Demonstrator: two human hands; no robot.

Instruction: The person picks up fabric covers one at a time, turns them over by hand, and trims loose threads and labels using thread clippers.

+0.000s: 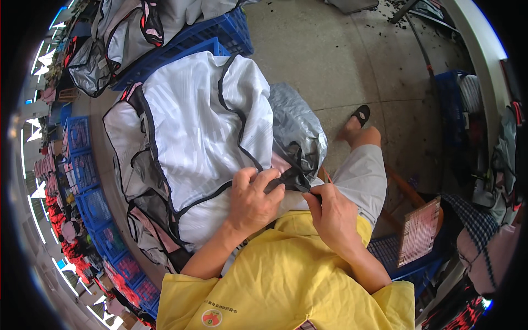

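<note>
A large white sewn fabric piece (192, 121) with black edge binding drapes over a blue crate and my lap. My left hand (254, 199) is closed on its dark edge (294, 179), fingers bent over the cloth near a pink patch. Just to the right, my right hand (333, 214) pinches at the end of that dark edge with thumb and forefinger. A thin orange piece (327, 175) shows above the right fingers; I cannot tell whether it is a tool in that hand. Grey plastic sheeting (300, 121) bulges behind the cloth.
Blue crates (234, 30) with more silver-grey fabric (181, 14) stand at the far left. A row of blue crates (93, 203) runs along the left. At the right are a wooden chair (404, 187), a slatted panel (419, 234) and hanging cloth (478, 258).
</note>
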